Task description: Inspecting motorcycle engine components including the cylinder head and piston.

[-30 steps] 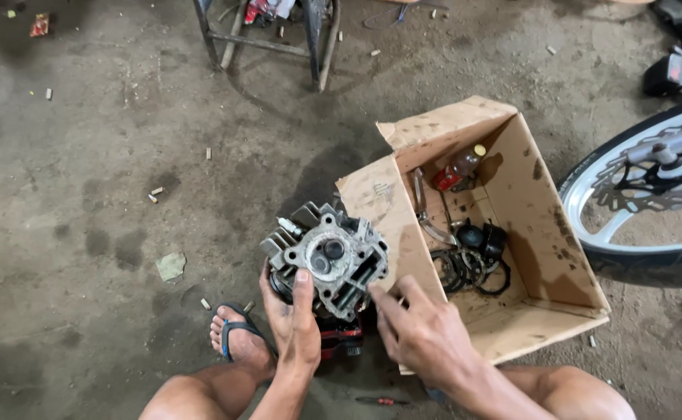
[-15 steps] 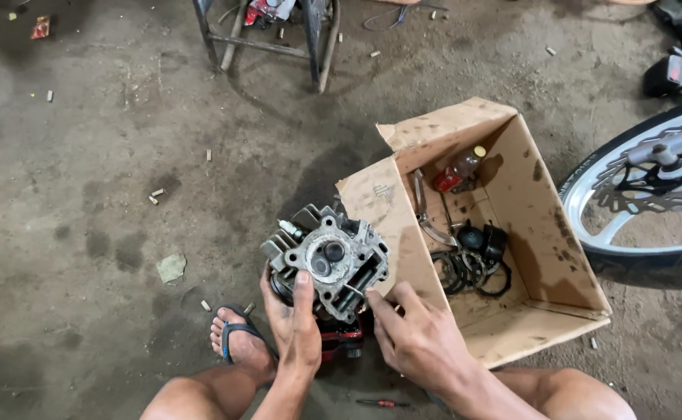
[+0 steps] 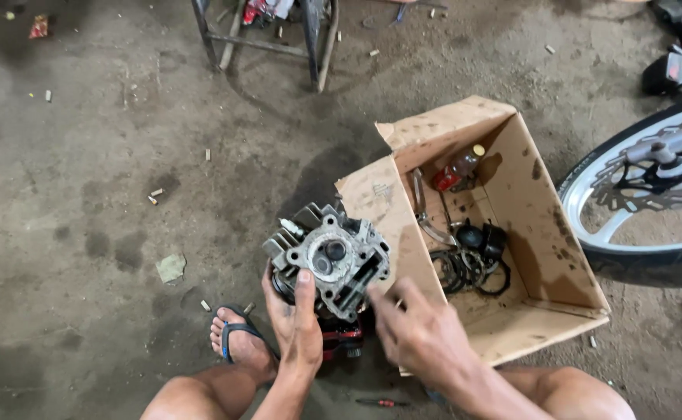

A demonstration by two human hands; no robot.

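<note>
Grey cylinder head (image 3: 328, 260) — brown cardboard box (image 3: 547, 268), stained grey floor (image 3: 99, 179).

The left hand (image 3: 298, 330) covers the near underside of the engine head (image 3: 329, 260), and the red part (image 3: 345, 340) below it shows only as a sliver between both hands, too hidden to tell what it is. The wheel (image 3: 644, 194) runs off the right edge, the metal stand (image 3: 267, 43) off the top, and both legs off the bottom. Inside the box (image 3: 543, 233), the dark rings (image 3: 465, 268) overlap in a tangle too small to count.
</note>
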